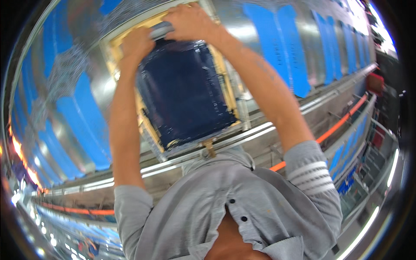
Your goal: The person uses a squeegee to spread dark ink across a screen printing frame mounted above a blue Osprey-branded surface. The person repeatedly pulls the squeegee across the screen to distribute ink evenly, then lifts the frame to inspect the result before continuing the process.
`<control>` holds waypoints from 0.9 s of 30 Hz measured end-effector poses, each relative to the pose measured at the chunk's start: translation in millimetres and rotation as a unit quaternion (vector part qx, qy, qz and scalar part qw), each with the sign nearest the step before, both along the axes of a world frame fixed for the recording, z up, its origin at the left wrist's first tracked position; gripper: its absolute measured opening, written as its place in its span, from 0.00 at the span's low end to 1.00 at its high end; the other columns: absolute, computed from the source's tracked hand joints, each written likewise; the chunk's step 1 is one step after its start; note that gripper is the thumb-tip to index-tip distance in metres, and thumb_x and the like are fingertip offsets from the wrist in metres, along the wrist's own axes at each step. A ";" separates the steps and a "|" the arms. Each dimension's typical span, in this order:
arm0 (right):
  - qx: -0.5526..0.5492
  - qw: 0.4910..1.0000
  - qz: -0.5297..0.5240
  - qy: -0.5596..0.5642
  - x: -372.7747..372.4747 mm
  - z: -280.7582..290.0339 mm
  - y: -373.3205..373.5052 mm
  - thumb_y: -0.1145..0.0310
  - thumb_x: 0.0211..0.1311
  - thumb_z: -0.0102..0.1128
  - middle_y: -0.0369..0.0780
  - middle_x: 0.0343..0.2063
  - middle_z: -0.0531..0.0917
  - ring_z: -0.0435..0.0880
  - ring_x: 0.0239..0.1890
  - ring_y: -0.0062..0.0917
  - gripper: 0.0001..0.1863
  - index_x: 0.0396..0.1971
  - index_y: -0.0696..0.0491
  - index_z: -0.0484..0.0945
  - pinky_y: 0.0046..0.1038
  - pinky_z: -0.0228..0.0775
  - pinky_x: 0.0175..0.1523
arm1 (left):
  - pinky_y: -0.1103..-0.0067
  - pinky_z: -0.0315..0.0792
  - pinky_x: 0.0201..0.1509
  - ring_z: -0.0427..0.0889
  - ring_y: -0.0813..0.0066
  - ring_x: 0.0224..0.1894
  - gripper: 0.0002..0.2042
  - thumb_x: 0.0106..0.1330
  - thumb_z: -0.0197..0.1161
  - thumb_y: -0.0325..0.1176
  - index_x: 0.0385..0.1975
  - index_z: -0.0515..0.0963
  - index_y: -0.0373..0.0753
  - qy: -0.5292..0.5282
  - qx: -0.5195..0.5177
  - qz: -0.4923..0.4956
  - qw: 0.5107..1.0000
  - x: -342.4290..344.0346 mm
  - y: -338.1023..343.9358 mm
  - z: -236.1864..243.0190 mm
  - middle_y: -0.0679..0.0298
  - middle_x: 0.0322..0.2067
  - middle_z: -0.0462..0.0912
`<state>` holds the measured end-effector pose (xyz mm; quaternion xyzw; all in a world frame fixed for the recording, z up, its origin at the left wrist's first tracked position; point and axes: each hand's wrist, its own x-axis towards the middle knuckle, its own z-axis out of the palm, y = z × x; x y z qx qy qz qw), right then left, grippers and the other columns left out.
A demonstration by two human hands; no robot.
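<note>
A screen-printing frame [226,97] with pale yellow borders lies in front of me. Dark blue ink or a dark coating covers its middle panel [184,86]. At the far end of this panel, a grey bar [160,30] that looks like a squeegee handle shows between my hands. My left hand [138,42] is closed around its left part, fingers bent over it. Further right, my right hand [189,21] closes over the other part, knuckles up. My hands cover most of the bar. Both forearms reach out straight over the frame's sides.
Blue cut pieces [277,47] lie in rows on the shiny long table [223,19], on both sides of the frame. A metal rail [255,130] runs along its near edge, against my body. Beyond, an orange strip [342,119] follows another table's edge.
</note>
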<state>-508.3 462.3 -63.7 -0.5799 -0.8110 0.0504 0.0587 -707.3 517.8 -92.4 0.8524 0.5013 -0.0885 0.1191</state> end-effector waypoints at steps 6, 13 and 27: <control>-0.076 0.996 0.045 0.011 -33.6 -46.4 -78.7 0.73 0.50 0.61 0.43 0.33 0.85 0.86 0.42 0.40 0.07 0.30 0.53 0.85 0.44 0.74 0.59 | 0.60 0.83 0.44 0.89 0.53 0.39 0.16 0.58 0.62 0.28 0.43 0.89 0.50 -0.118 0.052 0.043 0.991 -22.9 -114.0 -20.6 0.56 0.39 0.90; -0.113 0.987 0.038 0.106 -60.1 -20.2 -303.0 0.75 0.48 0.62 0.44 0.34 0.81 0.83 0.44 0.38 0.09 0.32 0.56 0.83 0.52 0.65 0.69 | 0.66 0.83 0.45 0.89 0.57 0.42 0.19 0.50 0.62 0.20 0.43 0.87 0.43 -0.217 0.008 0.050 0.975 -50.2 -341.9 0.7 0.62 0.42 0.90; -0.143 0.989 -0.001 0.021 -9.0 -33.3 -2.1 0.67 0.53 0.61 0.48 0.36 0.89 0.89 0.42 0.45 0.14 0.40 0.49 0.89 0.44 0.82 0.47 | 0.58 0.82 0.47 0.89 0.51 0.41 0.14 0.59 0.63 0.32 0.43 0.90 0.52 -0.079 0.023 0.015 0.997 -1.2 -32.8 7.8 0.54 0.35 0.90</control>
